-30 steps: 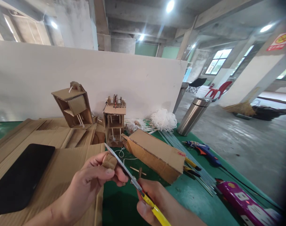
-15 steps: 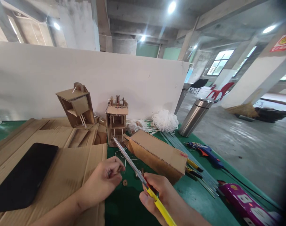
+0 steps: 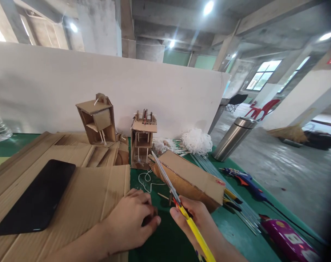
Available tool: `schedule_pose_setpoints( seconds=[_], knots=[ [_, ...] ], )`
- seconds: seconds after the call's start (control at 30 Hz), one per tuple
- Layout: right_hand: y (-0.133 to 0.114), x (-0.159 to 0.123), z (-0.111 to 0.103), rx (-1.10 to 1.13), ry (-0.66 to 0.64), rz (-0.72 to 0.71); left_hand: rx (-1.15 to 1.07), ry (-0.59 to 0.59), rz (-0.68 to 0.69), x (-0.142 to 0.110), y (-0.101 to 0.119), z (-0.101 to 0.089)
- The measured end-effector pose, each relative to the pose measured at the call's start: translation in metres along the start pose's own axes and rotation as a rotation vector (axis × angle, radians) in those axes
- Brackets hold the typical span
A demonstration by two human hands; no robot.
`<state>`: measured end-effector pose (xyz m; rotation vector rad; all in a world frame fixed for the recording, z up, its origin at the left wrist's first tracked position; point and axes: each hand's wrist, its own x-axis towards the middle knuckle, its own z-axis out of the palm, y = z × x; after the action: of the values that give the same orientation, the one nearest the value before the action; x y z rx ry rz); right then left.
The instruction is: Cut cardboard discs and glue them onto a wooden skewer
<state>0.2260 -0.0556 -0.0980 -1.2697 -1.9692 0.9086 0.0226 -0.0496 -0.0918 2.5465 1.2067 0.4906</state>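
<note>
Hands work side by side above the green worktop [image 3: 160, 240]: the right hand [image 3: 199, 223] grips yellow-handled scissors [image 3: 185, 214], their blades together and slanting up and away to the left, across the near end of a cardboard box [image 3: 192, 174] lying behind. The left hand [image 3: 132, 218] is curled palm down by the right edge of a cardboard sheet [image 3: 100, 189], its thumb toward the scissors; its fingers hide whatever may be beneath them, so I cannot tell whether it holds anything. Between the hands and the box, a thin wooden stick [image 3: 162, 196] lies partly behind the blades, near a loop of white string [image 3: 146, 177]. On the cardboard sheet rests a black smartphone [image 3: 36, 198]. Farther back stand two compartmented cardboard models, the left one [image 3: 102, 120] tilted in view, the right one [image 3: 145, 126] topped with small discs. Right of the box are clear rods [image 3: 209, 165], a blue glue gun [image 3: 246, 181] and a steel flask [image 3: 233, 140].
</note>
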Motion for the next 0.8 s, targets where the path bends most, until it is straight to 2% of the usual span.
schedule_pose_setpoints(
  seconds=[0.13,0.23,0.3,0.33,0.4,0.43,0.53,0.63,0.8],
  knots=[
    [0.005,-0.004,-0.003,-0.020,-0.003,0.055,-0.185,0.231,-0.109,0.001,-0.010,-0.010],
    [0.007,-0.006,-0.005,-0.021,-0.015,0.106,-0.163,0.497,-0.271,0.008,-0.031,-0.026],
    [0.007,-0.006,-0.005,-0.014,-0.018,0.128,-0.120,0.631,-0.453,0.016,-0.051,-0.038],
    [0.008,-0.006,-0.005,-0.011,-0.019,0.129,-0.081,0.611,-0.551,0.022,-0.060,-0.043],
    [0.008,-0.006,-0.005,-0.016,-0.013,0.116,0.055,0.427,-0.645,0.035,-0.077,-0.050],
    [0.009,-0.005,-0.005,-0.023,-0.009,0.111,0.140,0.297,-0.644,0.042,-0.084,-0.052],
    [0.008,-0.003,-0.006,-0.026,-0.001,0.110,0.171,0.177,-0.621,0.064,-0.096,-0.052],
    [0.005,-0.002,-0.009,0.008,0.003,0.104,0.197,0.162,-0.640,0.082,-0.101,-0.047],
    [0.003,-0.003,-0.010,0.002,0.002,0.105,0.212,0.257,-0.708,0.093,-0.100,-0.046]
  ],
)
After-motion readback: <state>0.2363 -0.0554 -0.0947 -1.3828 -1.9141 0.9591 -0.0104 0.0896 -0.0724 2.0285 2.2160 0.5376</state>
